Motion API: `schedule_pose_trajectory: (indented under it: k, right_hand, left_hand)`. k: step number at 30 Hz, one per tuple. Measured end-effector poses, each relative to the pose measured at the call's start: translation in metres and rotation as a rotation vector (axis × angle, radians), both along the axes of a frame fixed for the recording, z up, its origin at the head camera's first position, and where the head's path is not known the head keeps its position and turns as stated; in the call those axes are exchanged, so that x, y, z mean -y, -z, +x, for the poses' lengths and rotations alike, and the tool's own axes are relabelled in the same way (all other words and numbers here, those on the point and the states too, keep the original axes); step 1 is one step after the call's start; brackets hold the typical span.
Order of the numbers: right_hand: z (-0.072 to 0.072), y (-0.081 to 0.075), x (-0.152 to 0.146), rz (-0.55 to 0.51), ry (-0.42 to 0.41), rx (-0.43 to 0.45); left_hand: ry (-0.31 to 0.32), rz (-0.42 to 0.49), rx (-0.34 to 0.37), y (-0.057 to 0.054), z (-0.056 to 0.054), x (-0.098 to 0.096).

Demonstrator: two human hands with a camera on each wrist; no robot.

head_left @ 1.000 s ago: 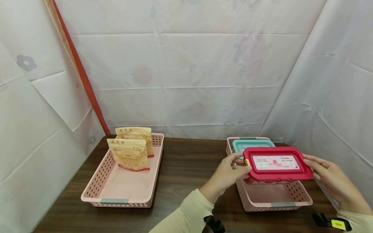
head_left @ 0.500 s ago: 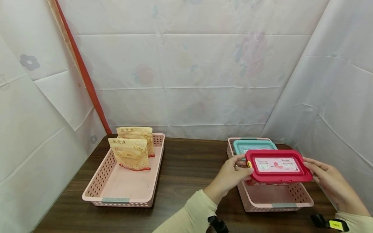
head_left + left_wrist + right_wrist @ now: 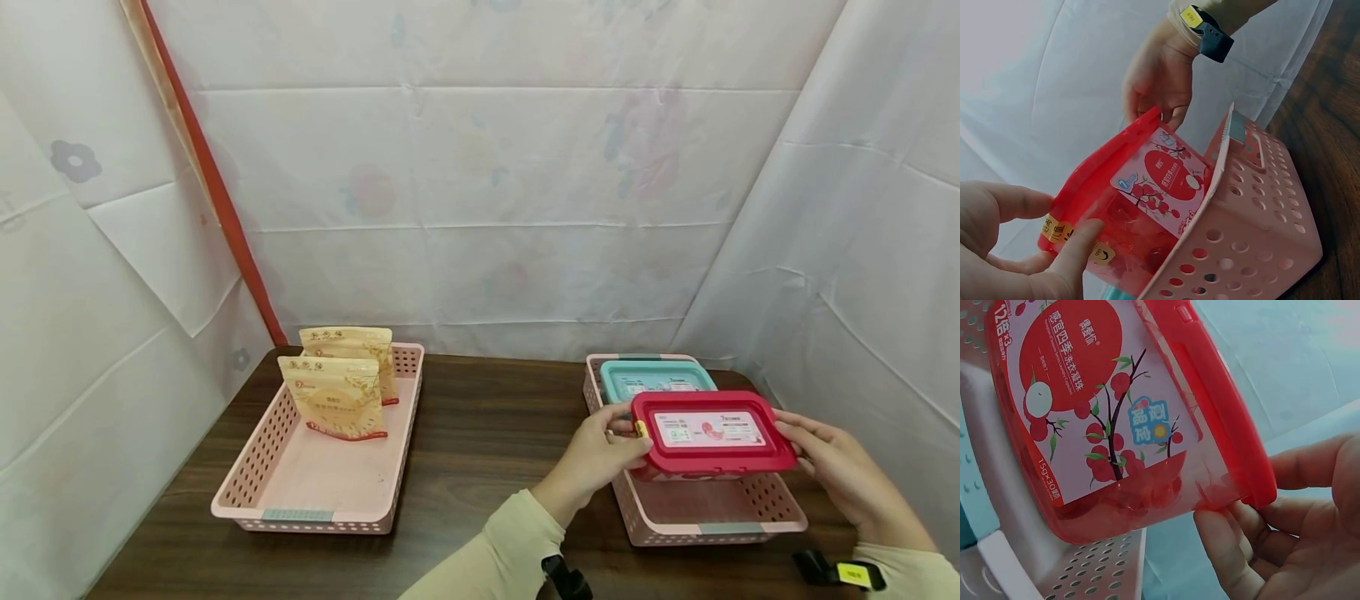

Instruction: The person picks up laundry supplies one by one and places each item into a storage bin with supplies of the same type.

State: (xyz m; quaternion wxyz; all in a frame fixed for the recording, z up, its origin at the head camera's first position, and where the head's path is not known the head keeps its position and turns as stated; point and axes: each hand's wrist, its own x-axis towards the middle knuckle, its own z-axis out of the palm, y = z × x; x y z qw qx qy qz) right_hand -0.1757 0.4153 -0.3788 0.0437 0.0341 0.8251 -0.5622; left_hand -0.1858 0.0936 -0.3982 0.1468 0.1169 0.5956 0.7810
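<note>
A clear laundry capsule box with a red lid (image 3: 712, 429) hangs partly inside the right-hand pink basket (image 3: 637, 521). My left hand (image 3: 588, 462) pinches its left end by the lid, thumb on the near side and fingers behind. At the other end, my right hand (image 3: 847, 475) holds the lid's corner between thumb and fingers. In the right wrist view, the box's printed front label (image 3: 1072, 369) shows red berries. A second box, with a teal lid (image 3: 660, 377), sits behind it at the basket's back. The red box's underside is hidden in the head view.
Another pink basket (image 3: 390, 500) stands on the left of the dark wooden table (image 3: 495, 433). Two yellow pouches stand in it, a front pouch (image 3: 335, 397) and a rear pouch (image 3: 386, 367). Pale printed cloth (image 3: 480, 192) hangs behind and along both sides.
Both hands have lowered the red-lidded box a little towards me, uncovering more of the teal lid. My right hand has shifted slightly left. The pouches and baskets stay put.
</note>
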Motion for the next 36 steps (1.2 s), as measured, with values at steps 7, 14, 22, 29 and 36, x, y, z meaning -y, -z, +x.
schedule_pose_trajectory:
  k: [7, 14, 22, 29, 36]
  right_hand:
    - [-0.004, 0.004, -0.001, 0.039, -0.013, 0.013]
    - [-0.007, 0.006, 0.002, 0.155, -0.017, 0.048]
    - [-0.008, 0.011, 0.004, 0.192, -0.016, 0.053]
    - [-0.009, 0.013, 0.004, 0.212, -0.007, 0.085]
    - [-0.01, 0.015, 0.003, 0.221, -0.004, 0.105]
  left_hand:
    - [-0.017, -0.022, 0.02, 0.004, -0.001, -0.004]
    - [-0.025, -0.053, 0.038, 0.005, -0.003, -0.006]
    - [-0.028, -0.066, 0.057, 0.008, -0.004, -0.008]
    - [-0.036, -0.099, 0.072, 0.012, -0.007, -0.011]
    - [-0.035, -0.102, 0.078, 0.016, -0.007, -0.013]
